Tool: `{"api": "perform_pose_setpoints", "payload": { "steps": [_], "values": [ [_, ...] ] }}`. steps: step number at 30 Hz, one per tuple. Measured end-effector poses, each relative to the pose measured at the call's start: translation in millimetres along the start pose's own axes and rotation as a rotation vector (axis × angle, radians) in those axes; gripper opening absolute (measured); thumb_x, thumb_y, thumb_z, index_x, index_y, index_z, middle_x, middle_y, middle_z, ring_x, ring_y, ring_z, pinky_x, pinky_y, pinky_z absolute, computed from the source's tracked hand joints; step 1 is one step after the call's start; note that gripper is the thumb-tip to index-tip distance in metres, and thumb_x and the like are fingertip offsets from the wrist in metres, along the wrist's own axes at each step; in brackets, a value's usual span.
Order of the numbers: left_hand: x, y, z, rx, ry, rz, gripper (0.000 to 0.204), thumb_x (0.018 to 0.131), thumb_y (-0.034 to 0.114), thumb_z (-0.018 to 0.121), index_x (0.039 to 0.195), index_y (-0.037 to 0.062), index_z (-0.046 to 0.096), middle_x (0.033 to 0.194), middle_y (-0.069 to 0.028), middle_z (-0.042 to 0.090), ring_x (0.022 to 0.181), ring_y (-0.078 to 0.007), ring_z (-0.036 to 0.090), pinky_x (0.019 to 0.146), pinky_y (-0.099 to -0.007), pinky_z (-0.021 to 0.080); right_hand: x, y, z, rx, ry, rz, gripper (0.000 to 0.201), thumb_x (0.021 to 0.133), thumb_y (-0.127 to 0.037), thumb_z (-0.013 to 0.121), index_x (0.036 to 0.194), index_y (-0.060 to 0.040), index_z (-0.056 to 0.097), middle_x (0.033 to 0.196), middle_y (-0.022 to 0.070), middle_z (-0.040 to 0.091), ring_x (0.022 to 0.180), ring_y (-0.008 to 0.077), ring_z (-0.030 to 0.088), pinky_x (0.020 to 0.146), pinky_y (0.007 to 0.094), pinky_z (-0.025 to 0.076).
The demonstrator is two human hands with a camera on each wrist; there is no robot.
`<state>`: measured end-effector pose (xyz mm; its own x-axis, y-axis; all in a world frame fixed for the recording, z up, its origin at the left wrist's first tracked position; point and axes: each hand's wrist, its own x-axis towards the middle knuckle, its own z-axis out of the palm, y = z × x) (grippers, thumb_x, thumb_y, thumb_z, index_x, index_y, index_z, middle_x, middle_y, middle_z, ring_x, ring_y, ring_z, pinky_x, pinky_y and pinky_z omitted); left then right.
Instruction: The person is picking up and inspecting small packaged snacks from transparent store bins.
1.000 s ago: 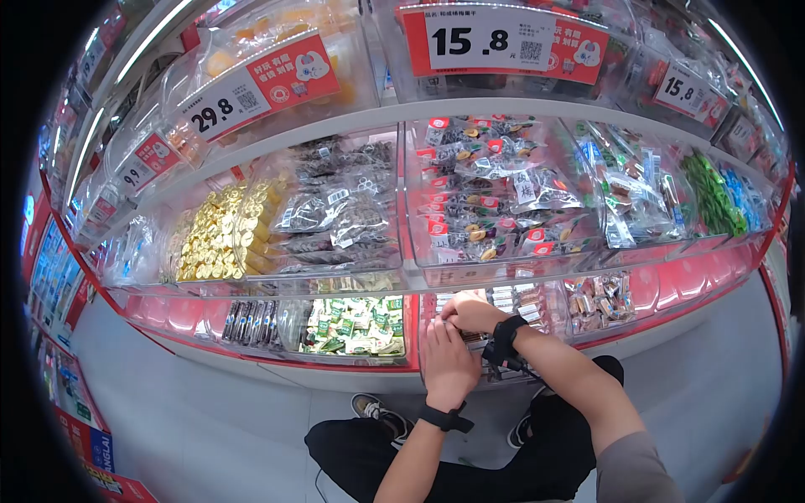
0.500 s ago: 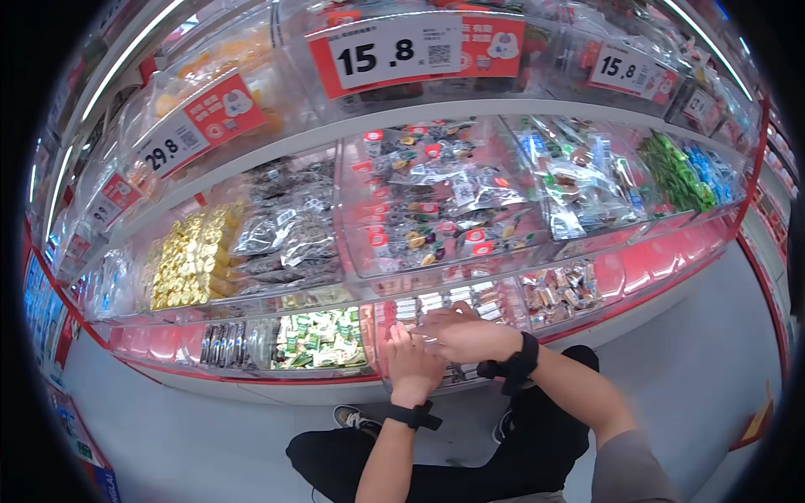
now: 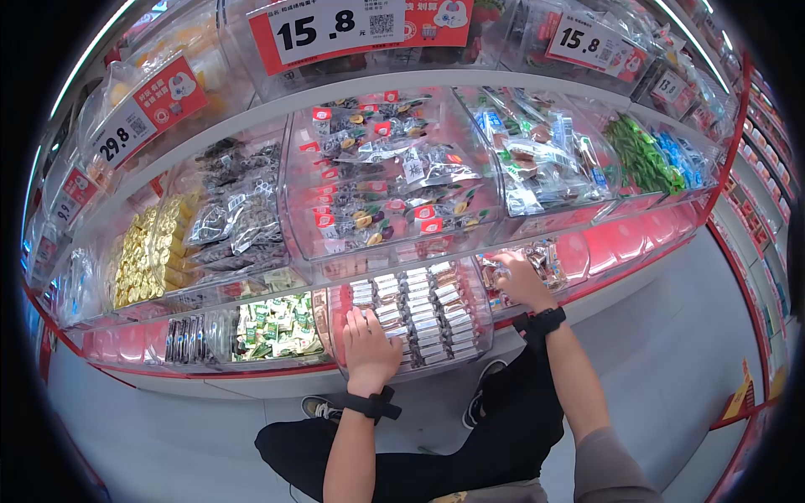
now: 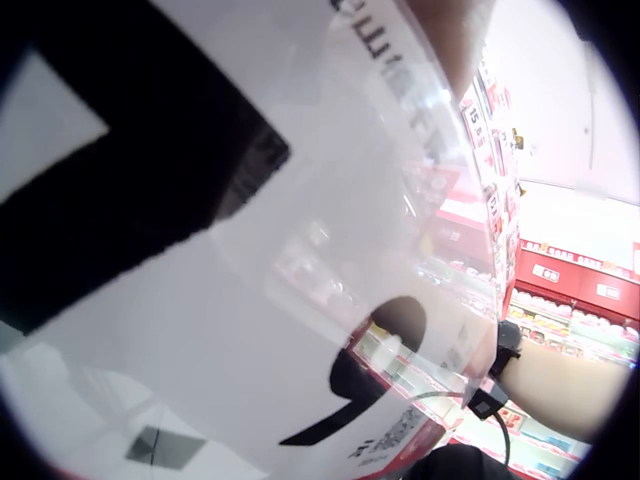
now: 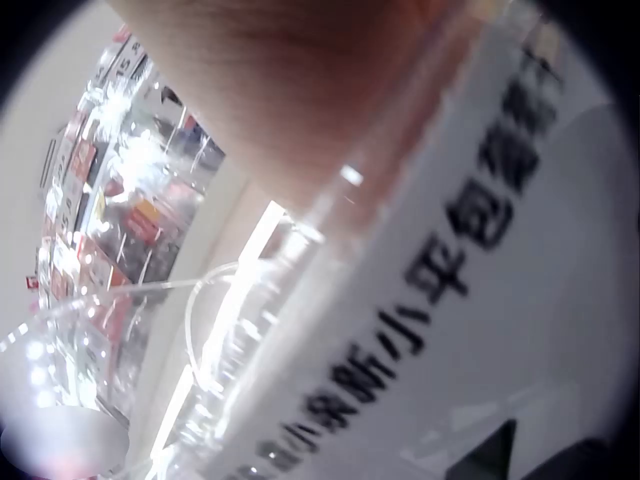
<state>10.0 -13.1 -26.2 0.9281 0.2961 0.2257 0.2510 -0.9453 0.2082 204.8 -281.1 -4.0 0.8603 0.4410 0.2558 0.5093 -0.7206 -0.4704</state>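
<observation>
In the head view my left hand (image 3: pixel 373 352) rests, fingers extended, over the front left of a clear bin (image 3: pixel 444 359) on the bottom shelf. Neat rows of small wrapped snacks (image 3: pixel 419 306) fill that bin. My right hand (image 3: pixel 524 282) reaches over the neighbouring bin on the right, its fingers loosely bent above brown and silver wrapped sweets (image 3: pixel 549 258). Both wrist views look closely at price labels: a large white label (image 4: pixel 250 260) on the left, and a label with black characters (image 5: pixel 455 250) on the right, beside blurred skin.
Above hangs a shelf of clear bins with gold-wrapped sweets (image 3: pixel 147 251), dark packets (image 3: pixel 235 201) and plum packets (image 3: pixel 386 168). Green-white sweets (image 3: pixel 272 327) lie left of my left hand. Large price tags (image 3: pixel 360 33) line the top shelf. My knees and shoes (image 3: pixel 482 390) are below.
The hands were close together over the row-filled bin. My right hand has moved right to the neighbouring bin, uncovering the rows; my left stays at the bin's left. The head view has shifted rightward.
</observation>
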Motion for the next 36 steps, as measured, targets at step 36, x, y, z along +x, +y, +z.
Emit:
{"api": "perform_pose_setpoints", "payload": {
  "steps": [36],
  "values": [
    [3, 1, -2, -0.12, 0.03, -0.006, 0.067, 0.081, 0.029, 0.054, 0.132, -0.0116, 0.036, 0.139, -0.0337, 0.033, 0.134, -0.0417, 0.028, 0.111, -0.0463, 0.021, 10, -8, -37, 0.056, -0.019, -0.227, 0.028, 0.061, -0.014, 0.073, 0.086, -0.0031, 0.063, 0.087, 0.0114, 0.058, 0.081, 0.026, 0.058, 0.076, 0.0331, 0.047]
  ]
}}
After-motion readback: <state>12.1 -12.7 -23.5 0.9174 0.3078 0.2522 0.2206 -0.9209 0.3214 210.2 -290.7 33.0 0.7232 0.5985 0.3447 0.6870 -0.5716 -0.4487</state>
